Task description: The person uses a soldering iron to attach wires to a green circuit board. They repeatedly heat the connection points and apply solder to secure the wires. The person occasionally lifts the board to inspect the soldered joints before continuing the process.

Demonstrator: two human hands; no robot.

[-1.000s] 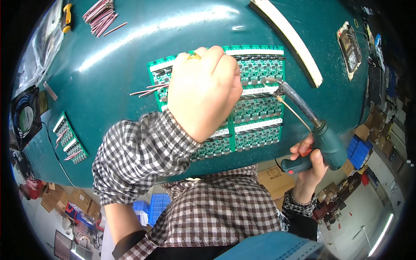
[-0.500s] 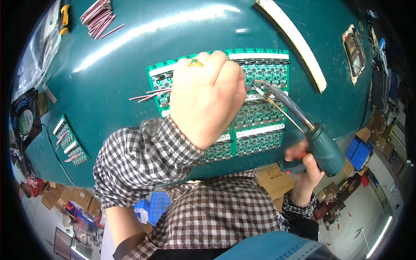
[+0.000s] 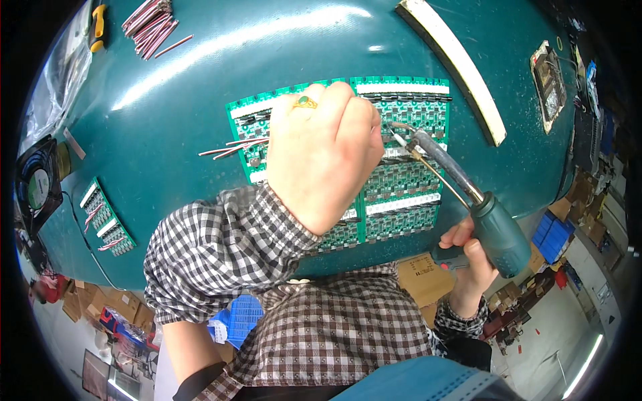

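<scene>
A panel of green circuit boards (image 3: 404, 180), with white strips and rows of black parts, lies on the green table. My left hand (image 3: 324, 144), wearing a ring with a green stone, is closed over its middle. Those fingertips and whatever they pinch are hidden beneath the hand. Red and white wires (image 3: 241, 145) stick out on the hand's left side, over the panel's edge. My right hand (image 3: 475, 257) grips a green pistol-shaped soldering iron (image 3: 500, 234) by its handle. Its bent tip, with a thin metal tube alongside, points at the panel close by my left fingers.
Loose red and white wires (image 3: 152, 27) lie in a pile at the far left, near a yellow-handled tool (image 3: 99, 28). A small wired board (image 3: 107, 217) and a black fan (image 3: 37, 180) are at left. Right of the panel are a curved white strip (image 3: 461, 70) and a dirty tray (image 3: 548, 87).
My left hand has shifted slightly to the right. The right-hand fingers, blurred before, now show clearly by the iron's handle, which sits slightly lower.
</scene>
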